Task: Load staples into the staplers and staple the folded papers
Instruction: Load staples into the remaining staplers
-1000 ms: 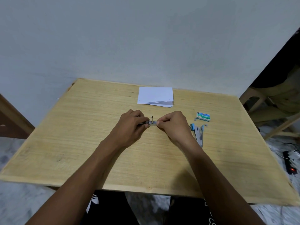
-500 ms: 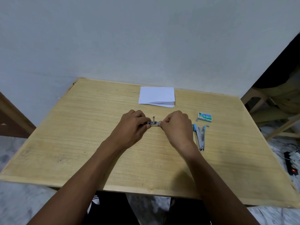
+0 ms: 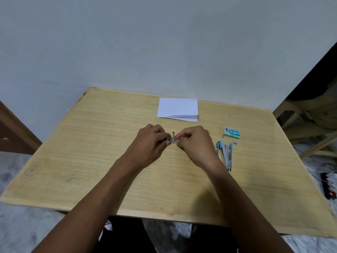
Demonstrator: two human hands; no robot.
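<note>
Both of your hands meet near the middle of the table (image 3: pixel 87 161), closed on one small stapler (image 3: pixel 172 139) held just above the wood. Your left hand (image 3: pixel 149 143) has its fingers curled round the stapler's left end, thumb on the near side. Your right hand (image 3: pixel 197 143) is curled likewise, thumb and forefinger pinching the stapler's right end. A thin metal part (image 3: pixel 173 134) stands upright from it between the two hands; whether staples are seated is too small to tell. Just right of your right wrist, a second stapler (image 3: pixel 224 154) with blue tips lies spread open on the table. Beyond that sits the green staple box (image 3: pixel 232 133). The folded papers (image 3: pixel 177 109) lie stacked near the far edge, apart from your hands. A power strip (image 3: pixel 328 187) with a red light lies on the floor to the right.
</note>
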